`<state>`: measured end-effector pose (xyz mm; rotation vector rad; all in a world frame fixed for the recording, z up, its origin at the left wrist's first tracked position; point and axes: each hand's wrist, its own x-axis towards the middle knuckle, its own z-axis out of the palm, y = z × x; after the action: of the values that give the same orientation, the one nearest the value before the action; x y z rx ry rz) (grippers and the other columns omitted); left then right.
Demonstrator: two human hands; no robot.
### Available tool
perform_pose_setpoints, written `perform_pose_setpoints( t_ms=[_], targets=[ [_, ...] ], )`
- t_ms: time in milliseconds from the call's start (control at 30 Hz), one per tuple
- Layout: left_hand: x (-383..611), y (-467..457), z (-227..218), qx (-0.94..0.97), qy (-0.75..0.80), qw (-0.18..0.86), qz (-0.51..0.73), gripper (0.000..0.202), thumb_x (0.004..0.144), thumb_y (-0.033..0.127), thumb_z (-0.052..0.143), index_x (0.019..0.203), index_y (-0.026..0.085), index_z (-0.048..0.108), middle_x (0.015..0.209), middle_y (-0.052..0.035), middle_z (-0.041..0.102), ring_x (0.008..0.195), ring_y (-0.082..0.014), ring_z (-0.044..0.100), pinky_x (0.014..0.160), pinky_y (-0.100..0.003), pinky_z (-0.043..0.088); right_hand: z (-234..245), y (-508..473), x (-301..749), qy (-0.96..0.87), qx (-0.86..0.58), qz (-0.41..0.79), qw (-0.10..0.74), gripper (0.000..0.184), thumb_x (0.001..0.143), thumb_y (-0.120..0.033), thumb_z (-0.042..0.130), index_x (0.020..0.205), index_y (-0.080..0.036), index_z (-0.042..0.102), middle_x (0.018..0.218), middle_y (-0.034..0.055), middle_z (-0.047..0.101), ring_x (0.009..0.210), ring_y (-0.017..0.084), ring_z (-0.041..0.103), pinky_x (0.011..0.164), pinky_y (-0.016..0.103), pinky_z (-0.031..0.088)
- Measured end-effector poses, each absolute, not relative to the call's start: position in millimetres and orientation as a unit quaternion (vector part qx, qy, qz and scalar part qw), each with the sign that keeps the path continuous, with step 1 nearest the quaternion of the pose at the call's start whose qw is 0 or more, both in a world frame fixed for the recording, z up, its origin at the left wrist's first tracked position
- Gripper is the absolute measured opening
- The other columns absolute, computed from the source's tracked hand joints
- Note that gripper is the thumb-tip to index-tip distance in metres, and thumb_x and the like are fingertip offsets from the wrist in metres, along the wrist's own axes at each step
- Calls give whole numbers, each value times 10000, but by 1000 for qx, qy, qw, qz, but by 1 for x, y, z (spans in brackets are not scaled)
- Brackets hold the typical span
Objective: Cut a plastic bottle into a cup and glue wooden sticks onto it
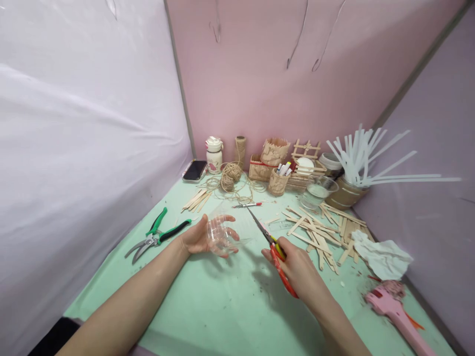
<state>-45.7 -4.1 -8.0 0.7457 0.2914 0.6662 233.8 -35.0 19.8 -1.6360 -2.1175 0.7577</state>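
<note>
Two forearms [146, 291] outstretched
Clear plastic [217, 237] is held in the curled left hand [200, 239]; scissors [274, 253] are gripped by the right hand [297, 263].

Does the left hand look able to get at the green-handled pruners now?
Not quite, I think: the left hand holds a clear plastic piece. Otherwise the way looks free; the green-handled pruners lie close by with nothing on top.

Mint-green tabletop [230, 316], pink back wall [241, 89], red-and-yellow scissors [272, 244] with dark blades.
Clear plastic [217, 236]; pruners [151, 240] with green-and-black handles, grey blades; pink glue gun [393, 310]; milky-white strips [358, 154]; tan twine [230, 177]; pale-beige wood sticks [321, 235]; cream bottle [214, 159] with pinkish-red print; black phone screen [195, 170]; white cloth [382, 254].
</note>
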Motion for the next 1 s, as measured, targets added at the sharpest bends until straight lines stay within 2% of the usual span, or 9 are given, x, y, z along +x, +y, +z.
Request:
perform_pose_setpoints(
  t_ms=[167,367,733,1000],
  targets=[
    [-47,-3,-9,358,157,861,325,786,695,655,638,1320,231,420,1184,-179,578,1079,-419,598,806,-497,504,19,-34,231,-734,-562,343,167,418,865,-593,416,693,-240,272,605,-55,437,548,123,360,515,227,273],
    [-49,-2,-10,371,168,848,338,749,714,631,638,1311,228,429,1208,-178,570,1092,-424,588,851,-536,462,23,-36,232,-725,-563,370,142,321,868,-481,441,734,-241,273,674,-53,488,584,121,401,538,228,300],
    [-49,-2,-11,394,177,838,334,749,691,604,680,1297,246,422,1207,-164,570,1089,-383,590,868,-549,443,27,-38,230,-728,-570,361,122,364,845,-528,468,735,-242,271,670,-66,483,592,123,408,545,233,295],
    [-47,-3,-13,396,153,845,326,732,718,602,657,1308,242,416,1247,-188,552,1136,-422,557,872,-570,427,30,-39,230,-732,-575,343,125,365,850,-549,454,729,-242,297,666,-52,505,593,132,420,540,234,295]
  ],
)
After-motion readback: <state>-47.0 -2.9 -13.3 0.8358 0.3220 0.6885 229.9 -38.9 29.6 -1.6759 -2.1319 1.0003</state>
